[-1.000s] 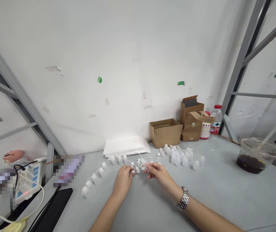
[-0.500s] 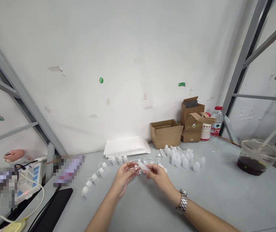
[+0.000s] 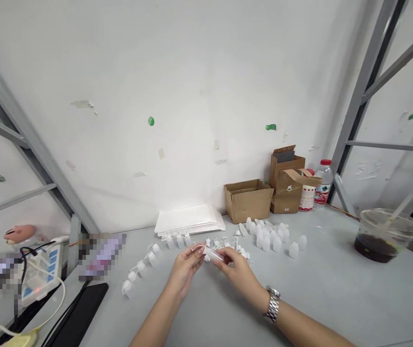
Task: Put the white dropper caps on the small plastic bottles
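A small translucent plastic bottle lies tilted between my hands, above the grey table. My right hand grips its body, thumb below and fingers above. At the neck end my left hand pinches a white cap with a thin looped strap; the fingers partly hide the cap, so how far it sits on the neck is unclear. Loose white caps lie just behind my hands. Several capped bottles stand in a curved row to the left. Uncapped bottles are clustered at the right.
White sheets are stacked by the wall, beside an open cardboard box and a brown paper bag. A cup of dark drink stands at the right. A power strip and black slab lie left.
The bottle in my hands has turned slightly and shows more of its body. The strap now arches above my left fingertips. The bottles on the table stay put.
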A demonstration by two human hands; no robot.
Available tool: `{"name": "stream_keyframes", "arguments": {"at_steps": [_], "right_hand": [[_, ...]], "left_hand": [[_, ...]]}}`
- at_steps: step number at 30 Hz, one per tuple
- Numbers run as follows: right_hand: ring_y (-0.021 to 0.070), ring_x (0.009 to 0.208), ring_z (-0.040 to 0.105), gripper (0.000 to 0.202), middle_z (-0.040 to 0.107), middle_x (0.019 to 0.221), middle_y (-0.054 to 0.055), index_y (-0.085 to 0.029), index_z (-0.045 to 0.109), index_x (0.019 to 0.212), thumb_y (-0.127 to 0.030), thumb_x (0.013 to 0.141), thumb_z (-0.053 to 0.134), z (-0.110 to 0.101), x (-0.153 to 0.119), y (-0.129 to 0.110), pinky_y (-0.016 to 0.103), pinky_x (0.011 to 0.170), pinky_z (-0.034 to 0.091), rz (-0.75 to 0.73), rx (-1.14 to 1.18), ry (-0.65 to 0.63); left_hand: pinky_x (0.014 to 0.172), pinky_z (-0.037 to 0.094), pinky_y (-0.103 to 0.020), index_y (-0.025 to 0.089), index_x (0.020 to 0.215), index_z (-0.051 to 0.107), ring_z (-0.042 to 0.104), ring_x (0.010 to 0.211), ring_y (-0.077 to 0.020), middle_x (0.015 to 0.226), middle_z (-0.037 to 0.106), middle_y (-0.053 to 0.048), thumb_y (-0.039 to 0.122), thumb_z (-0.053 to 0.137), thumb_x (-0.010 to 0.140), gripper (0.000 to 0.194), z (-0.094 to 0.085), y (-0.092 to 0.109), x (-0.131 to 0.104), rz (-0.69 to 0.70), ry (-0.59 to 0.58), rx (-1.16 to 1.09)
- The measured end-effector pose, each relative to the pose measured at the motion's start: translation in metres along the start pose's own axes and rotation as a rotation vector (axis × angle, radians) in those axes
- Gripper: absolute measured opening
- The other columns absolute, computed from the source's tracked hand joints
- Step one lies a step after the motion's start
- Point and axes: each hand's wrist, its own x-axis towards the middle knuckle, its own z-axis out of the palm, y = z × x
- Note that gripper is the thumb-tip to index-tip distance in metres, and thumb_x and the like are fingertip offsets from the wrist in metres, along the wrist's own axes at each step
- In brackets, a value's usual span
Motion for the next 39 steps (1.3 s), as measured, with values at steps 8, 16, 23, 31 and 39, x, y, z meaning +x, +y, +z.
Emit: {"name": "stream_keyframes", "arguments": {"at_steps": [8, 16, 23, 31, 39], "right_hand": [[0.0191, 0.077, 0.052, 0.015, 0.058, 0.084, 0.005, -0.022, 0.06, 0.091, -0.024, 0.078, 0.054, -0.003, -0.006, 0.0, 0.032, 0.071, 0.042, -0.206, -0.201, 0.003], [0.0197, 0.078, 0.052, 0.019, 0.057, 0.085, 0.006, -0.021, 0.061, 0.096, -0.023, 0.079, 0.052, -0.001, -0.007, -0.002, 0.033, 0.073, 0.042, -0.243, -0.212, 0.007], [0.0152, 0.061, 0.05, 0.024, 0.057, 0.065, 0.001, -0.02, 0.065, 0.075, -0.042, 0.068, 0.063, -0.007, 0.003, -0.007, 0.028, 0.062, 0.041, 0.003, 0.03, -0.047], [0.0078, 0.042, 0.042, 0.044, 0.056, 0.053, -0.003, -0.017, 0.052, 0.064, -0.06, 0.061, 0.059, -0.003, 0.01, -0.001, 0.022, 0.047, 0.031, 0.28, 0.387, -0.118], [0.0046, 0.035, 0.029, 0.051, 0.042, 0.037, -0.007, -0.014, 0.056, 0.057, -0.063, 0.068, 0.051, -0.004, 0.004, -0.004, 0.022, 0.047, 0.029, 0.373, 0.577, -0.273]], "left_hand": [[0.085, 0.044, -0.031, 0.014, 0.078, 0.069, 0.062, 0.084, -0.0174, 0.091, 0.069, -0.009, 0.033, 0.076, 0.053, 0.033, 0.003, 0.0, -0.004, -0.019, 0.013, -0.072], [0.091, 0.041, -0.034, 0.013, 0.076, 0.068, 0.06, 0.095, -0.0215, 0.094, 0.069, -0.01, 0.028, 0.076, 0.053, 0.029, 0.007, -0.004, -0.006, 0.062, 0.025, -0.097], [0.093, 0.038, -0.037, 0.013, 0.093, 0.065, 0.059, 0.098, -0.0247, 0.095, 0.07, -0.012, 0.029, 0.075, 0.054, 0.044, 0.009, 0.004, -0.009, 0.109, -0.06, 0.023], [0.092, 0.039, -0.036, 0.014, 0.099, 0.063, 0.06, 0.096, -0.0244, 0.094, 0.07, -0.012, 0.029, 0.075, 0.054, 0.049, 0.008, 0.001, -0.006, 0.118, 0.001, 0.032], [0.09, 0.041, -0.034, 0.016, 0.096, 0.063, 0.059, 0.1, -0.0237, 0.102, 0.067, -0.01, 0.03, 0.071, 0.059, 0.04, 0.008, -0.002, -0.006, 0.146, -0.021, 0.069]]}}
